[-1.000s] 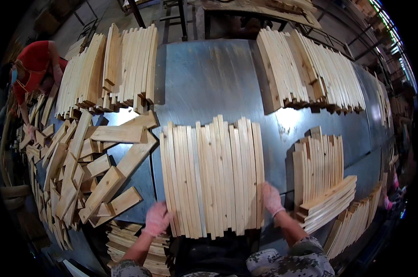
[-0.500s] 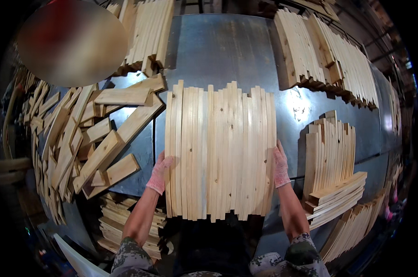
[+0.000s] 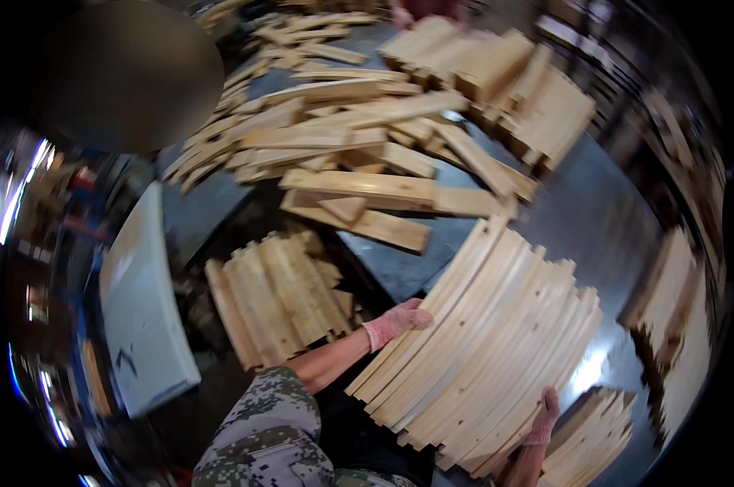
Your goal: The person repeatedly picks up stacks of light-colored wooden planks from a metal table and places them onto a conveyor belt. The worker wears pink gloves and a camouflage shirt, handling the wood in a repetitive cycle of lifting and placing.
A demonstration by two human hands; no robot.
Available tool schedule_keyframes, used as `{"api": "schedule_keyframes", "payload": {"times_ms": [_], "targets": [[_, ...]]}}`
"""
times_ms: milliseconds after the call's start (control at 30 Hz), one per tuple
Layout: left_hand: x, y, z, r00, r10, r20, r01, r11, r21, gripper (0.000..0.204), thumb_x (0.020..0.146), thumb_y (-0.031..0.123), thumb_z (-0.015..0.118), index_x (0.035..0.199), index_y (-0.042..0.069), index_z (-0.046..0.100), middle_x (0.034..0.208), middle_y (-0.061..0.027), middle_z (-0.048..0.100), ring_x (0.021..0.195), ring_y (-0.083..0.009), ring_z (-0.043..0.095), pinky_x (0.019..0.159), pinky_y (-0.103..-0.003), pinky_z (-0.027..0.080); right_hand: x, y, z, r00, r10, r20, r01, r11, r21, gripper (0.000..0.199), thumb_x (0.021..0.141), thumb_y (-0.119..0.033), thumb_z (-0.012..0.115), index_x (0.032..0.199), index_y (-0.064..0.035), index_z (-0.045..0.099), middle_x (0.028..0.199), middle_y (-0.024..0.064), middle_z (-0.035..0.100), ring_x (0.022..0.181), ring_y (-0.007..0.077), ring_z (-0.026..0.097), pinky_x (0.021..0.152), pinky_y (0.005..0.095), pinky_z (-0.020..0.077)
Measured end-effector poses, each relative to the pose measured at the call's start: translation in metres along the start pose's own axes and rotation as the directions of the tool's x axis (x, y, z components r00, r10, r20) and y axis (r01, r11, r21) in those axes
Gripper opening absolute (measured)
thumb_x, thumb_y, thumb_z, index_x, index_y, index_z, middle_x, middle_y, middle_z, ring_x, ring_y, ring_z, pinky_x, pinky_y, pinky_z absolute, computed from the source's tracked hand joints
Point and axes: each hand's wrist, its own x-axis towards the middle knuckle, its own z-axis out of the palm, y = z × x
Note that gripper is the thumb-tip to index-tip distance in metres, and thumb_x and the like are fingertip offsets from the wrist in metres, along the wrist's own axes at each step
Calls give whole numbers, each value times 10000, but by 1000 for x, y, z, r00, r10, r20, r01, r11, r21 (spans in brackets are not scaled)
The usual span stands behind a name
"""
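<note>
A flat row of several pale wooden slats (image 3: 497,333) lies side by side on the grey metal table (image 3: 594,219), running diagonally in the head view. My left hand (image 3: 399,319), in a pink glove, presses against the row's left edge. My right hand (image 3: 543,415), also gloved in pink, presses the row's opposite edge near the lower right. The two hands squeeze the row between them.
A loose heap of wooden boards (image 3: 359,154) covers the table's far left. Stacks of slats (image 3: 505,73) stand at the back. A lower pile of slats (image 3: 277,296) sits beside the table edge, with a pale panel (image 3: 144,308) leaning left. Another slat stack (image 3: 598,430) lies lower right.
The view has swung sharply to the left and tilted, so the slat row now runs diagonally. Both hands stay pressed on the row's two sides.
</note>
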Motion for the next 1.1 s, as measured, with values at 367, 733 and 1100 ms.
{"api": "schedule_keyframes", "payload": {"times_ms": [367, 733, 1100], "targets": [[-340, 10, -134, 774, 514, -370, -554, 833, -3, 629, 923, 329, 762, 1413, 4, 539, 1137, -29, 633, 1031, -125, 611, 933, -290, 526, -13, -33, 258, 712, -85, 697, 230, 966, -118, 292, 944, -395, 708, 885, -119, 631, 904, 5, 653, 854, 172, 625, 818, 374, 541], [-779, -104, -296, 454, 516, -727, -793, 605, -66, 536, 878, 278, 813, 1328, 59, 620, 1132, -30, 673, 998, -175, 678, 886, -368, 585, -351, 174, 607, 393, 336, 856, 83, 914, -397, 246, 867, -249, 720, 979, -30, 714, 888, 44, 690, 851, 206, 667, 822, 348, 541], [-992, -196, -467, 360, 388, -848, -723, 691, 10, 1052, 859, 429, 869, 1608, -31, 291, 1485, -191, 549, 1330, -275, 579, 1115, -413, 488, -554, 376, 780, -125, 436, 891, 117, 899, -423, 108, 828, -102, 664, 832, -10, 607, 830, 65, 602, 813, 228, 583, 817, 332, 452]]}}
